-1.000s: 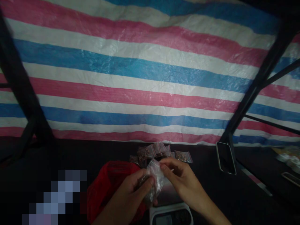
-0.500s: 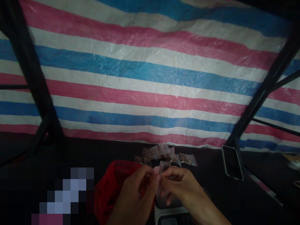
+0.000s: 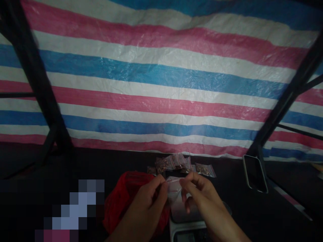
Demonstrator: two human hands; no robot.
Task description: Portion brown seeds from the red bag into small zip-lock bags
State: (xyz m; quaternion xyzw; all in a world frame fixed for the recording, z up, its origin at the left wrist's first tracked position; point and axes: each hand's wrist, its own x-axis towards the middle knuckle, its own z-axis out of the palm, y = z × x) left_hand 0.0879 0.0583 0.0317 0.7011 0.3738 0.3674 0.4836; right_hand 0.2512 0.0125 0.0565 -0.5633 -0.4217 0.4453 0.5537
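A small clear zip bag (image 3: 173,186) is stretched between my two hands, and no contents show in it. My left hand (image 3: 148,203) pinches its left edge between thumb and fingers. At its upper right edge, the thumb and forefinger of my right hand (image 3: 202,195) are closed on it, while the other fingers curl loosely. Below the hands is a digital scale (image 3: 185,216) with a grey plate, partly covered by my right hand. Left of the scale sits a red plastic bag (image 3: 123,191), partly hidden behind my left forearm.
Several small zip bags (image 3: 176,162) filled with brown bits lie in a heap beyond my hands. A phone (image 3: 255,173) lies at the right by a dark metal post (image 3: 280,111). Behind the black table (image 3: 101,164) hangs a striped plastic sheet (image 3: 161,90).
The zip bag has gone from edge-on to spread flat towards me. My right hand has moved slightly right, away from my left. The view has shifted a little.
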